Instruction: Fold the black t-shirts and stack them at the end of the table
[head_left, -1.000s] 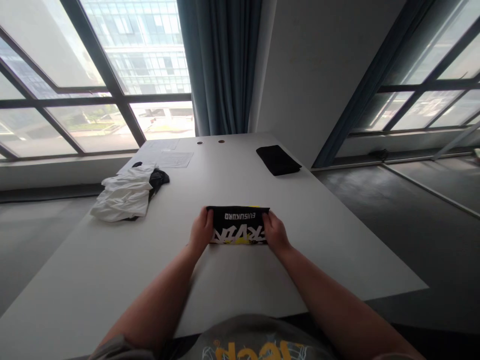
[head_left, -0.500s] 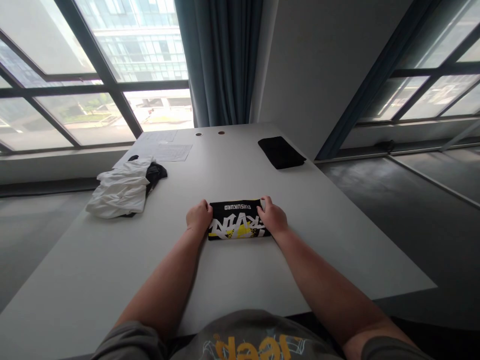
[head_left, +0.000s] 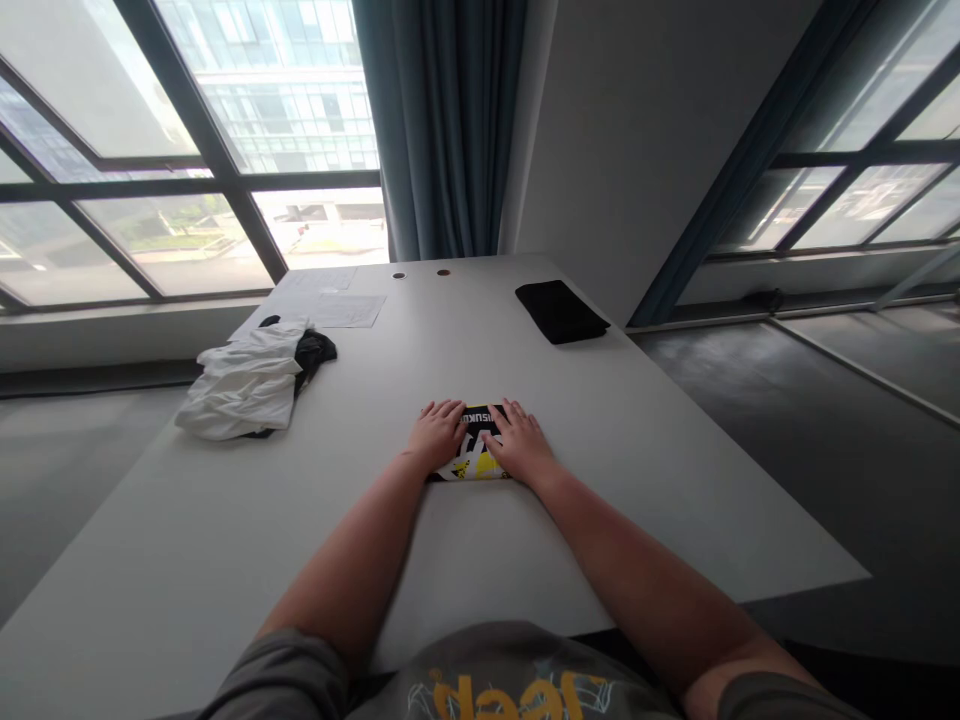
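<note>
A folded black T-shirt (head_left: 475,462) with white and yellow lettering lies flat on the white table in front of me. My left hand (head_left: 439,437) rests palm down on its left part, with the fingers stretched out. On its right part lies my right hand (head_left: 525,446), also flat, with its fingers spread. The two hands cover both ends of the shirt, and only the middle of the print shows between them. Neither hand grips anything.
A crumpled pile of white cloth (head_left: 244,385) with a black piece (head_left: 313,352) lies at the table's left edge. Behind it are sheets of paper (head_left: 352,311). A folded black cloth (head_left: 561,311) lies near the right edge. Two round holes are at the table's far end.
Both hands have let go of the shirt's side edges and moved inward on top of it. Their fingers are now straightened and laid flat.
</note>
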